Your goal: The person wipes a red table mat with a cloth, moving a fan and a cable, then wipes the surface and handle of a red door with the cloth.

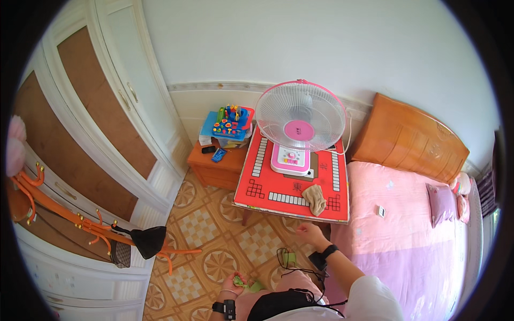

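My left hand point(233, 283) is low in the picture, its fingers curled around a small crumpled green item point(239, 281). To the right, my right hand point(308, 232) is held just below the near edge of a red table point(249, 202); its fingers are bent, and whether anything is between them cannot be told. A crumpled beige cloth point(315, 199) lies on the table's near right part, close to that hand. A pink and white electric fan point(299, 130) stands farther back on the same table.
A wooden nightstand point(229, 170) left of the table holds a colourful plastic toy point(233, 122) and a blue packet point(219, 155). A bed point(405, 224) stands at the right. An orange coat rack point(56, 200) with a black bag point(148, 242) leans across the left. Black cords point(299, 269) hang near my legs.
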A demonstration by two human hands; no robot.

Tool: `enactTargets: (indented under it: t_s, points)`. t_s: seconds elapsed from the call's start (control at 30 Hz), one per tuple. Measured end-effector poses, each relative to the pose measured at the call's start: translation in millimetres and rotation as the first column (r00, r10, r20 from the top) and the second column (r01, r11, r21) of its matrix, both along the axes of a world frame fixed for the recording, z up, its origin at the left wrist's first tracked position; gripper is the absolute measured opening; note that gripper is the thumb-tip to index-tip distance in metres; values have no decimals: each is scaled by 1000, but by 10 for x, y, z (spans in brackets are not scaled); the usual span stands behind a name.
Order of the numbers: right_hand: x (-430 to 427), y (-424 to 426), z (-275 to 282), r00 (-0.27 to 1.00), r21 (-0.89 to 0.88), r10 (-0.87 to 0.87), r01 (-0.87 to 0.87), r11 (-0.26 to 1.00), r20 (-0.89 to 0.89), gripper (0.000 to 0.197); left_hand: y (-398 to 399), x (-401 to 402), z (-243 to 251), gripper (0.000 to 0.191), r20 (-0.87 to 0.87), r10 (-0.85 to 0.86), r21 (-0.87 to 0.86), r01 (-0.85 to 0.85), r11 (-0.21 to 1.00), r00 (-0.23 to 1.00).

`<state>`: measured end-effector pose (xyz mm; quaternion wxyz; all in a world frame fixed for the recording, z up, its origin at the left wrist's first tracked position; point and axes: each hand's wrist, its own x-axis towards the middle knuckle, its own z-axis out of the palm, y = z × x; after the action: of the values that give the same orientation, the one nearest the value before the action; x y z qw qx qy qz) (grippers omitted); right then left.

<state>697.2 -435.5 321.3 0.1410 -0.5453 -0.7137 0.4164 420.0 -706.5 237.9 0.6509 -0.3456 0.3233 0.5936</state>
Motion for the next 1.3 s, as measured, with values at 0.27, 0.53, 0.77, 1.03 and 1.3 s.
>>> enactTargets:
  t_s: [0.27, 0.53, 0.77, 1.03, 1.3]
  points:
    - [463, 1040, -538, 986, -69, -88, 99, 993, 142, 28, 1548, -34, -398, 14, -86, -106, 53, 110, 992, 991]
    - [631, 2214, -1468, 942, 118, -199, 173, 978, 271, 34, 3671, 68, -1264, 16, -374, -231, 33, 262, 964, 898]
    - [794, 2569, -1864, 918, 144, -265, 232, 962, 294, 35, 4941, 103, -1696, 4, -464, -202, -181, 131, 975, 862]
    - [843, 2570, -1887, 939, 147, -296, 273, 951, 173, 26, 5076, 135, -1456, 13, -816, -488, -368, 374, 851, 309]
    - [880, 2493, -1661, 951, 76, -309, 306, 949, 18, 16, 4906, 346, -1340, 20, -731, -462, -673, 421, 608, -502]
